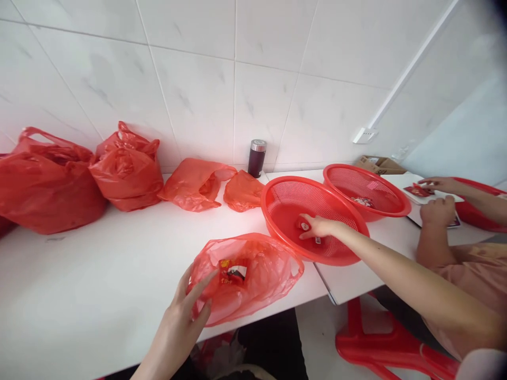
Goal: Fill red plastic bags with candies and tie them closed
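An open red plastic bag [273, 269] lies at the table's front edge, with a red and yellow printed packet [233, 272] inside it. At the bag's left rim is my left hand [188, 309], fingers apart and touching the plastic. My right hand [317, 227] reaches down into the nearer red basket [312, 187], its thumb and fingers around a small red packet [304, 226] with a pale round mark. Beside that hand, on the basket's bottom, a small white label [318, 240] shows.
Full red bags [127, 174] stand at the left, flatter ones [194, 184] in the middle. A dark flask [257, 158] is by the wall. A second red basket [366, 184] holds small items. At the right, a person's hands [438, 208] work near a cardboard box [380, 164]. A red stool [368, 343] stands below.
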The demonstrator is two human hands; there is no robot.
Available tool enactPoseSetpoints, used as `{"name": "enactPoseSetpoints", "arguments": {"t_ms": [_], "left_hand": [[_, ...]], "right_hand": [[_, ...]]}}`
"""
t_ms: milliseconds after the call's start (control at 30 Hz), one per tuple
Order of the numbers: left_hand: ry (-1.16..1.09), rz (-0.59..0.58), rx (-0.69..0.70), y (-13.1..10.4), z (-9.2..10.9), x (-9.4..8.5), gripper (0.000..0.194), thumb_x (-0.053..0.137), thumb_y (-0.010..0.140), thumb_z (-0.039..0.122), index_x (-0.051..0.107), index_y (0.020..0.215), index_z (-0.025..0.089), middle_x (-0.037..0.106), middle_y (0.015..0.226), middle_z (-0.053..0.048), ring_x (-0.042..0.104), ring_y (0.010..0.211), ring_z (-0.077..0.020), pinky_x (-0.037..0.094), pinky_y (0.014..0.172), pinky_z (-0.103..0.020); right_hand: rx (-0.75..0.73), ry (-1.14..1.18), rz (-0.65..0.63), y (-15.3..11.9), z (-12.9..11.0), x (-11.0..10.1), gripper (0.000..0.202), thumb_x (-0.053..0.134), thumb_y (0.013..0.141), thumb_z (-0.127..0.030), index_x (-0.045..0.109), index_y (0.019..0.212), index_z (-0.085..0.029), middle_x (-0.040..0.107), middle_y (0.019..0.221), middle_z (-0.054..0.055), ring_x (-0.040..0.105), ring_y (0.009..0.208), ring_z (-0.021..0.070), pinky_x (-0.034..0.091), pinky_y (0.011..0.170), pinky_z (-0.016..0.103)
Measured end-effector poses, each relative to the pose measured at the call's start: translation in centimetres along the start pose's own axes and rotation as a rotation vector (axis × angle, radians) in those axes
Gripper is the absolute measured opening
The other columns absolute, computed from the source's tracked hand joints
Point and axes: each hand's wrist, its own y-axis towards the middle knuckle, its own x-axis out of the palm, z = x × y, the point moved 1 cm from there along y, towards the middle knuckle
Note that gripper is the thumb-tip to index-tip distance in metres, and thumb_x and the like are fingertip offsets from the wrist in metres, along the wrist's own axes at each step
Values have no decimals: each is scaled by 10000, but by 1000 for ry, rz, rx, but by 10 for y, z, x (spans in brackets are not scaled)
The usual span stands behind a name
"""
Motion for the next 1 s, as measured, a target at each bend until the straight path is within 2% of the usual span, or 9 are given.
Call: {"name": "enactPoseSetpoints", "arguments": {"t_ms": [67, 200, 267, 367, 500, 600, 700, 867, 1000], "left_hand": [[-14, 7, 4, 3, 1, 3, 412, 455, 905, 347, 559, 1299, 408, 316, 1523, -58, 627, 642, -86, 552, 587, -263], [-63, 53, -15, 4, 4, 0, 441, 492, 893, 406, 537, 1332, 399, 326, 1523, -38, 649, 921, -183, 562, 627, -253], [-136, 84, -59, 2, 5, -5, 502, 534, 872, 432, 488, 1371, 404, 301, 1542, -17, 600, 1084, -234, 567, 684, -254], [-296, 101, -199, -1, 6, -13, 650, 601, 833, 477, 372, 1437, 406, 293, 1555, -17, 599, 1074, -232, 568, 728, -254], [-497, 107, -377, 2, 12, -20, 766, 596, 822, 540, 258, 1489, 373, 358, 1527, -73, 625, 1043, -245, 566, 745, -281], [-582, 72, -473, 7, 19, -19, 772, 584, 822, 566, 281, 1490, 323, 482, 1425, -107, 642, 1035, -253, 558, 781, -307], [-671, 19, -489, 9, 24, -16, 778, 614, 800, 568, 321, 1470, 304, 599, 1285, -86, 654, 1023, -255, 552, 820, -321], [-676, 10, -497, 4, 12, -19, 765, 690, 747, 546, 412, 1417, 305, 658, 1180, -51, 664, 1011, -253, 561, 799, -276], [-641, 10, -559, 5, -14, -20, 841, 778, 636, 545, 468, 1386, 322, 672, 1178, -40, 664, 1028, -287, 585, 769, -273]], "right_hand": [[-28, 88, -39, 2, -2, 7, 893, 751, 743, -414, 272, 1478, -246, 533, 1278, 215, 681, 813, 239, 540, 649, 329], [-125, 257, -110, 5, -14, 7, 462, 671, 799, -201, 518, 1234, -189, 665, 988, 99, 642, 623, 141, 513, 548, 239], [-162, 289, -75, 5, -18, -2, 325, 647, 800, -168, 562, 1114, -167, 668, 891, 65, 628, 606, 129, 500, 541, 224], [-229, 337, 56, -6, -27, -23, 241, 593, 837, -178, 540, 1072, -185, 654, 962, 64, 633, 697, 130, 491, 574, 215], [-498, 501, 269, -52, -69, -47, 208, 546, 889, -298, 506, 1082, -231, 632, 1021, 32, 627, 792, 139, 503, 627, 236], [-774, 481, 234, -95, -113, -45, 194, 547, 897, -300, 543, 1084, -249, 642, 988, 6, 630, 835, 137, 510, 753, 276], [-846, 314, 241, -120, -134, -35, 338, 606, 878, -313, 555, 1211, -276, 596, 1173, 49, 603, 1012, 184, 480, 898, 341], [-583, 232, 526, -125, -92, -11, 413, 546, 921, -386, 509, 1317, -276, 577, 1257, 80, 589, 1105, 251, 493, 922, 418], [-490, 158, 629, -139, -62, 48, 405, 486, 935, -248, 500, 1339, -226, 644, 1201, 112, 624, 1064, 282, 520, 886, 472]]}}
